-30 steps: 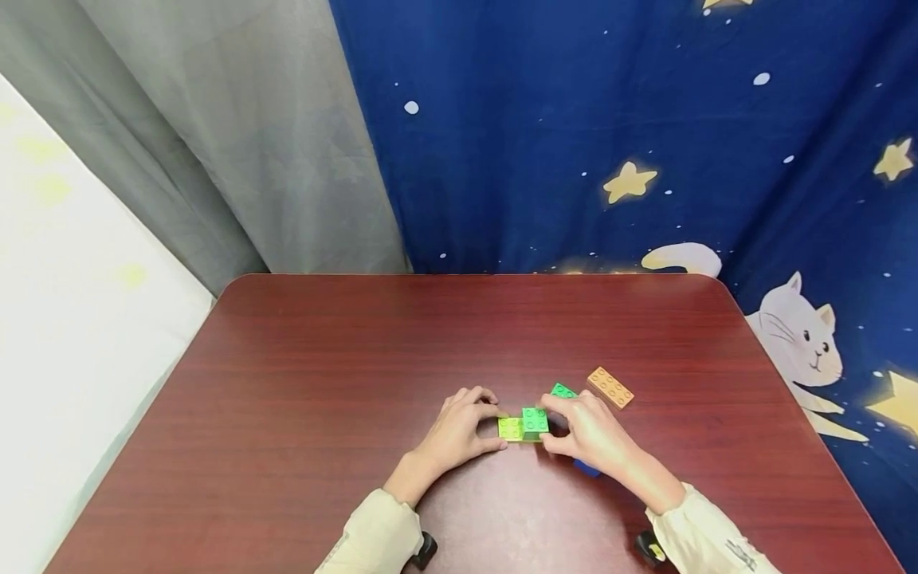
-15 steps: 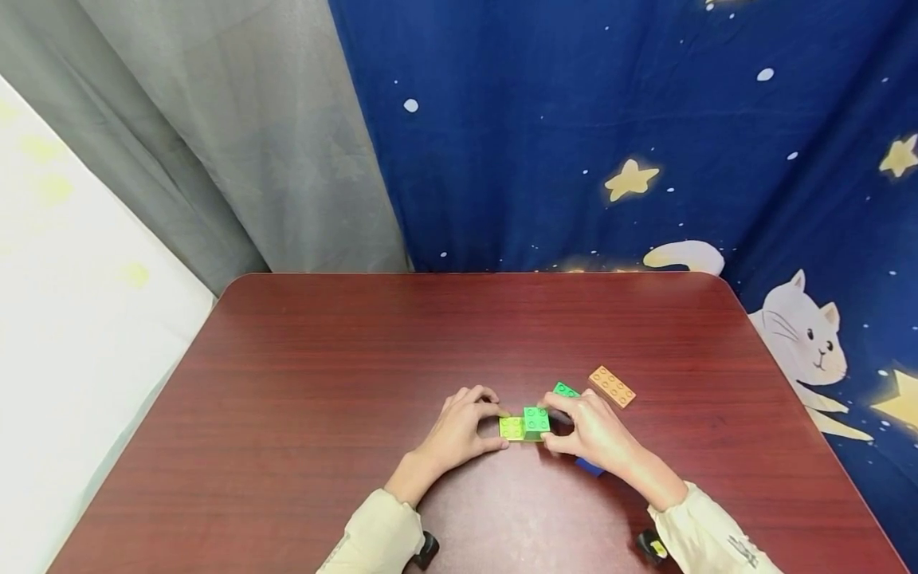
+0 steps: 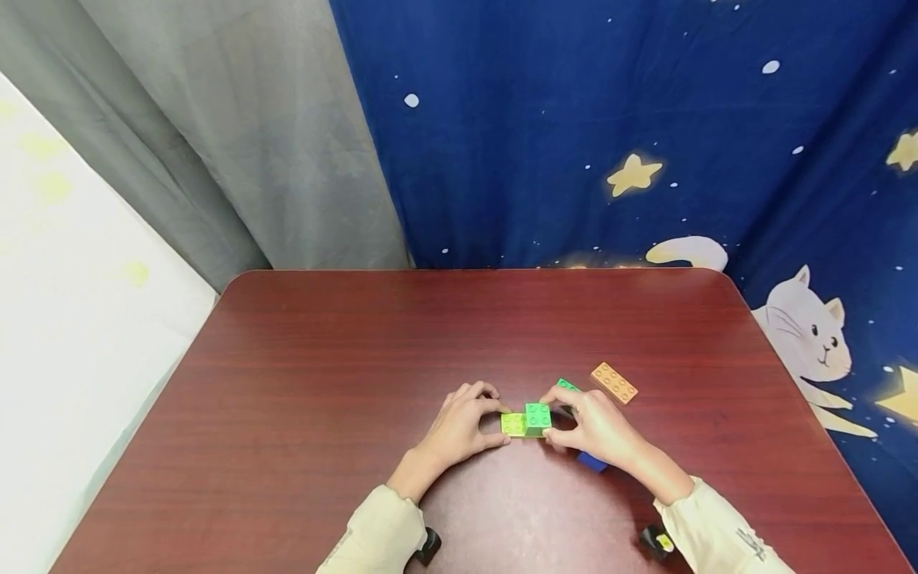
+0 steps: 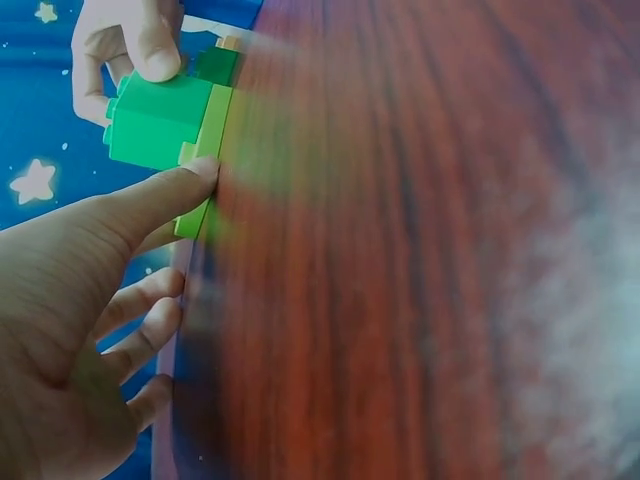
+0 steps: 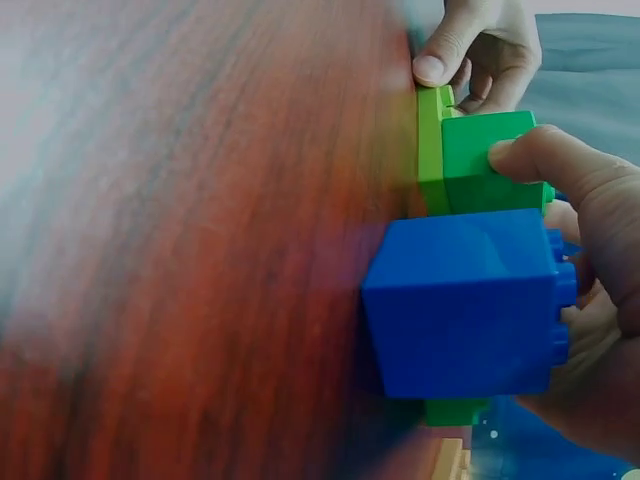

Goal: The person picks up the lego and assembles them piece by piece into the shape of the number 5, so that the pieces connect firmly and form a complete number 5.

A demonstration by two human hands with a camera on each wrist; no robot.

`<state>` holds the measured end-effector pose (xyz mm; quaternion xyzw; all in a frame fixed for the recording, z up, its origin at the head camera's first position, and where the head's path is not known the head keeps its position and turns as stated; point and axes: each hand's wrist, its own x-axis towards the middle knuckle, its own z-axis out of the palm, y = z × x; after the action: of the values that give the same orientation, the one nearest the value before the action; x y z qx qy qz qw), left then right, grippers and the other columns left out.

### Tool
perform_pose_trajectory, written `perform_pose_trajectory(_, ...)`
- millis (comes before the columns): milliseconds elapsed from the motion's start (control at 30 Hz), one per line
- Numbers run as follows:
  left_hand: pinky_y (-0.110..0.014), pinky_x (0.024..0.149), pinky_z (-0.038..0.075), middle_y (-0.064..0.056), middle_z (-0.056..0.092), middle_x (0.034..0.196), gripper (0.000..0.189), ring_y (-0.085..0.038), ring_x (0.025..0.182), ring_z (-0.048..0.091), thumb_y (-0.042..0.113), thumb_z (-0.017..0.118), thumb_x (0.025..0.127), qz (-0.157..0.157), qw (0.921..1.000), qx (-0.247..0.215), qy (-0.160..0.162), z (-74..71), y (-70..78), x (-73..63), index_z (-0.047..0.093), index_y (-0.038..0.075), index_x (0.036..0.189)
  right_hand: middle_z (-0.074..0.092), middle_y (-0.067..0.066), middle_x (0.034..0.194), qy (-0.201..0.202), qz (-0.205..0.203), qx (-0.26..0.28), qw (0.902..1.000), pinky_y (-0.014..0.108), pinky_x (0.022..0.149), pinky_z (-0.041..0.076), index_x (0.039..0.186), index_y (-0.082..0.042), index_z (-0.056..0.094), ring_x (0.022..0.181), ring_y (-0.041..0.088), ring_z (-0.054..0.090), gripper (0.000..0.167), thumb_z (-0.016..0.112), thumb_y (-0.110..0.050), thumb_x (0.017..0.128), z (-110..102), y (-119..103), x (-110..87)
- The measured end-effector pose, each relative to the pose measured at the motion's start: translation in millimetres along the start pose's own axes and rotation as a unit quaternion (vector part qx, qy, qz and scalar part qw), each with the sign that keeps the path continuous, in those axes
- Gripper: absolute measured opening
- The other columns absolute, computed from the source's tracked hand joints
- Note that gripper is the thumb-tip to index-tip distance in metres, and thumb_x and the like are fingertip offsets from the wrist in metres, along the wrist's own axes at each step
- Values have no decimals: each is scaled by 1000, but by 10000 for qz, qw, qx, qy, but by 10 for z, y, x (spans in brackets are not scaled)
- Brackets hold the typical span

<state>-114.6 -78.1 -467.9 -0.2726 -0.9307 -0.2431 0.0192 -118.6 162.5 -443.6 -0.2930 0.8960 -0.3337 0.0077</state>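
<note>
A flat lime-green building brick (image 3: 512, 424) lies on the table, its left end pinched between the thumb and index finger of my left hand (image 3: 455, 426). On its right half sits a taller green brick (image 3: 538, 418) with studs facing up. My right hand (image 3: 595, 429) holds that green brick, thumb on the near side and index finger on the far side. In the right wrist view, the thumb (image 5: 540, 160) presses against the green brick's face. The left wrist view shows the green brick (image 4: 165, 120) standing on the lime one, right at its surface.
A blue brick (image 3: 592, 461) stands beneath the right wrist, large in the right wrist view. Another green brick (image 3: 568, 385) lies partly hidden behind the right hand. Farther back is a flat orange brick (image 3: 614, 383). The brown table (image 3: 323, 359) ends at curtains.
The head view has shifted slightly. Both hands keep their grip on the bricks, and slightly more of the blue brick shows below the right hand.
</note>
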Motion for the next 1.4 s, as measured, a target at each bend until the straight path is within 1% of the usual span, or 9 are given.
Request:
perform_pose_trajectory(100,-38,81,39,2,55,110,35,-16,95,48,38,79,72,48,10000,-10,51,3,13,10,71,23,102,46,-11,55,-92,91,-9,9999,20,45,32,100,-21,62,47,0,36,33,79,-16,72,-33,-9,-2)
perform_pose_trajectory(200,-39,81,40,1,55,110,34,-16,96,48,37,79,72,72,9999,-31,86,5,23,8,71,22,102,55,-8,69,-159,-32,-149,9998,24,56,41,102,-19,61,63,7,50,35,80,-19,72,-52,-6,-1)
perform_pose_trajectory(300,-38,81,39,2,55,110,34,-16,95,48,37,79,72,60,9999,1,93,7,24,1,71,22,101,60,-4,87,-156,-194,-202,9995,29,66,44,105,-16,61,78,14,53,37,79,-21,72,-84,12,-10)
perform_pose_trajectory(433,-37,81,39,3,55,109,33,-15,95,48,37,78,72,25,10000,-5,93,12,16,-7,71,23,101,63,-1,97,30,-301,115,9995,34,74,47,108,-10,62,85,18,56,35,75,-17,76,-162,73,-29)
perform_pose_trajectory(533,-38,81,38,2,55,110,33,-16,96,48,36,79,72,9,9999,-72,121,12,14,-12,72,23,101,63,1,95,347,-279,230,9987,36,75,49,105,-7,63,84,18,59,31,74,-13,77,-230,137,-44)
perform_pose_trajectory(667,-40,82,38,1,55,111,34,-16,96,48,35,79,71,-13,9996,-223,168,15,14,-20,72,22,101,64,1,91,639,102,8,9979,31,68,49,103,-7,64,76,15,59,30,76,-14,76,-303,211,-88)
perform_pose_trajectory(767,-42,84,37,1,54,110,33,-16,96,48,33,80,71,-43,9991,-370,194,37,2,-19,72,22,101,64,1,91,621,432,-207,9969,27,61,46,103,-7,64,69,11,55,31,76,-15,76,-344,247,-132)
perform_pose_trajectory(867,-43,85,36,1,54,111,34,-16,96,47,32,80,71,-73,9986,-490,205,51,-6,-16,71,22,102,64,2,91,543,593,-362,9961,26,58,43,102,-6,63,64,9,51,31,76,-15,75,-366,272,-158)
perform_pose_trajectory(1400,-43,85,35,1,53,112,34,-16,97,46,32,80,72,-121,9977,-633,194,44,-7,-21,71,22,103,58,-4,79,267,753,-737,9941,26,58,43,98,-7,64,64,10,52,36,80,-23,70,-281,354,-197)
